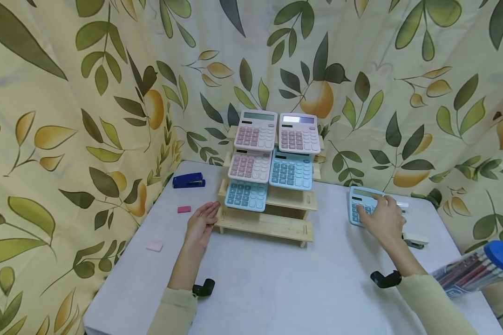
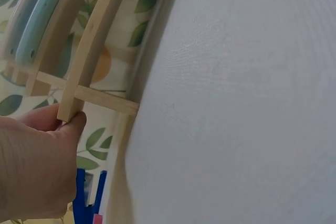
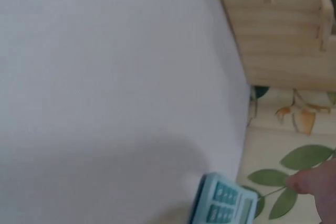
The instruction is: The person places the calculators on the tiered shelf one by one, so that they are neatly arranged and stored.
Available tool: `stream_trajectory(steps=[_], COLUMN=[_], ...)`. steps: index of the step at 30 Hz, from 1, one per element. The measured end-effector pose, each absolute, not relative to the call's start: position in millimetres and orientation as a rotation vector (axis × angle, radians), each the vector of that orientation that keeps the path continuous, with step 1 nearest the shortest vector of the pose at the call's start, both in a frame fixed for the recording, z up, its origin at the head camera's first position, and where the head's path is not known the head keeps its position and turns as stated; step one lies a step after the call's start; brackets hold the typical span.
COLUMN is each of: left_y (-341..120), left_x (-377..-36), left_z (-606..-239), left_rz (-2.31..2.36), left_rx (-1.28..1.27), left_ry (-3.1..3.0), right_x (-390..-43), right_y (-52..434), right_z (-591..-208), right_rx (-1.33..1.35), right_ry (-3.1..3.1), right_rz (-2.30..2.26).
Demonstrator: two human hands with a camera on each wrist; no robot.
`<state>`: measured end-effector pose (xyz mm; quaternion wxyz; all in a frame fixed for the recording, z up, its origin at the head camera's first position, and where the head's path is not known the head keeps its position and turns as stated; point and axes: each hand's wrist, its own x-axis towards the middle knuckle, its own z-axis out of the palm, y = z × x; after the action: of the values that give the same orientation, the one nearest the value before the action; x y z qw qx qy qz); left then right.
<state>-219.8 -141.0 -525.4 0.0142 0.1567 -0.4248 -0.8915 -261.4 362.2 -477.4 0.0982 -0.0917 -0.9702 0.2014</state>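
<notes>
A stepped wooden rack (image 1: 268, 222) stands at the back of the table and holds white-and-pink calculators (image 1: 256, 128) and blue calculators (image 1: 291, 171) on its tiers. My left hand (image 1: 202, 223) pinches the left end of its lowest step, thumb against fingers, as the left wrist view shows. On the right, my right hand (image 1: 383, 219) is over another blue calculator (image 1: 358, 200), fingers spread and covering part of its keys. The right wrist view shows one fingertip (image 3: 302, 182) apart from that calculator (image 3: 223, 203).
Left of the rack lie a blue stapler (image 1: 188, 180), a pink eraser (image 1: 184, 209) and a pale pink block (image 1: 154, 246). A white stapler (image 1: 416, 240) is beside my right wrist. A blue-lidded clear jar of pencils (image 1: 473, 270) stands at the right edge. Patterned curtain (image 1: 360, 93) borders the table.
</notes>
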Motion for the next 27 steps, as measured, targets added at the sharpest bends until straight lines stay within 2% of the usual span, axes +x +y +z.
stream_trajectory(steps=[27], left_y=[-144], left_x=[-222], left_z=[-528], left_rz=[-2.815], left_rx=[0.469], left_ry=[-1.251], right_x=[-283], right_y=[389], right_z=[-519], right_rx=[-0.414], right_ry=[-3.081], right_rz=[0.608])
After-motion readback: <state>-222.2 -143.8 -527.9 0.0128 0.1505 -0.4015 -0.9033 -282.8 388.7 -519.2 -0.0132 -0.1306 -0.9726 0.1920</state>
